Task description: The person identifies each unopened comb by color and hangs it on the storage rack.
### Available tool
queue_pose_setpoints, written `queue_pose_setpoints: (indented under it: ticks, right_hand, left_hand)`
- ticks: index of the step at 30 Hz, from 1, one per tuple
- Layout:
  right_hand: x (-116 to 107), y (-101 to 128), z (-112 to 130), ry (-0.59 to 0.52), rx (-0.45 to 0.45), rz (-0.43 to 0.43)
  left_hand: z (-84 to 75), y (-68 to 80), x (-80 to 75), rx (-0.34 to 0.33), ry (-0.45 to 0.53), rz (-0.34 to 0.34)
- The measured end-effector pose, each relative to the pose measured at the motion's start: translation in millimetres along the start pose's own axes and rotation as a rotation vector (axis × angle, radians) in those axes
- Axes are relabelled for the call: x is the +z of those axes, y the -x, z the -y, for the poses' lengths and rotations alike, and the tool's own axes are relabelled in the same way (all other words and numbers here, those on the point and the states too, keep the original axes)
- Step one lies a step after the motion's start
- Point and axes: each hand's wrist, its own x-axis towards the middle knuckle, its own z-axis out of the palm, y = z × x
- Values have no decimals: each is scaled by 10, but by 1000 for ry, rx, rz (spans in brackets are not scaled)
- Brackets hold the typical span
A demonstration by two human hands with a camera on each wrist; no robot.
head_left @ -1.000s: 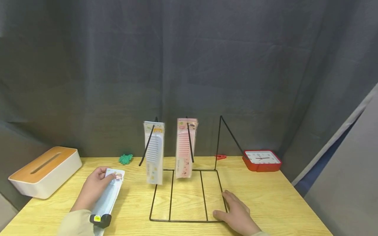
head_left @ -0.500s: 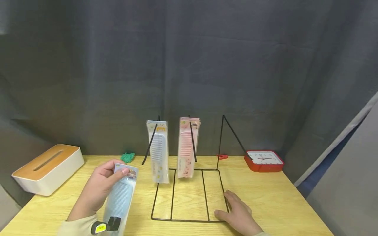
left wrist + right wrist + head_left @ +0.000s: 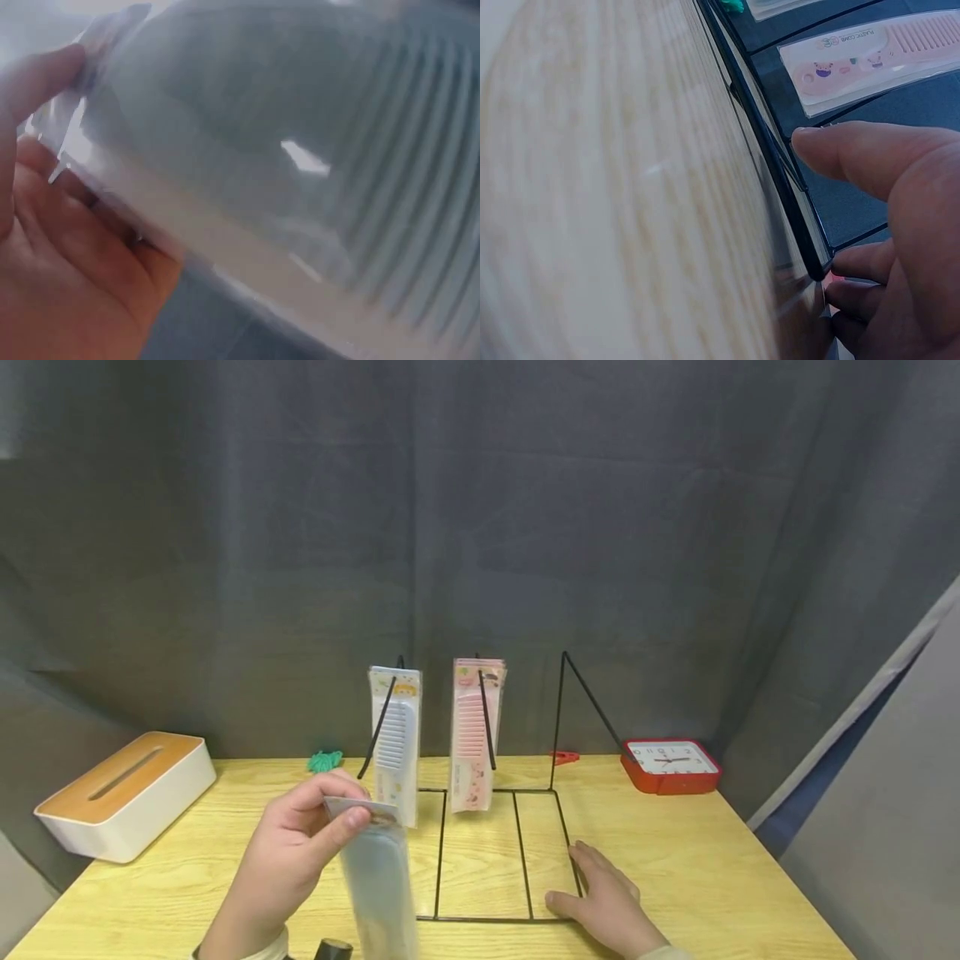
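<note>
Left hand has lifted the packaged blue comb off the table toward the wire rack, pinching its top. Right hand unchanged, fingers flat pressing rack base. Grey curtain behind.

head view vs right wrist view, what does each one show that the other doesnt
Only the head view shows the left hand pinching a packaged blue comb above the table, a white comb hanging on the rack, a tissue box and a red clock. Only the right wrist view shows, close up, the right hand's fingers at the rack's front corner wire. Both show the right hand resting on the table at the wire rack and the hanging pink comb.
</note>
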Motion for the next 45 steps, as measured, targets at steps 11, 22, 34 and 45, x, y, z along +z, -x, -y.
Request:
queue_pose_setpoints:
  ticks: [11,22,34,45]
  right_hand:
    - [-12,-1,19,14,3,1]
    - [-28,9,49,28,5,5]
    - [-8,-22,53,54,7,17]
    - [-16,-15,33,57,-4,23]
  left_hand:
    - [-114,-81,134,-102,-132,-285]
    - [-10,-155,110,-129,-69,-333]
    - [-22,-140,158,-92,-77,-261]
    - [-31,-166,207,-179,31,-260]
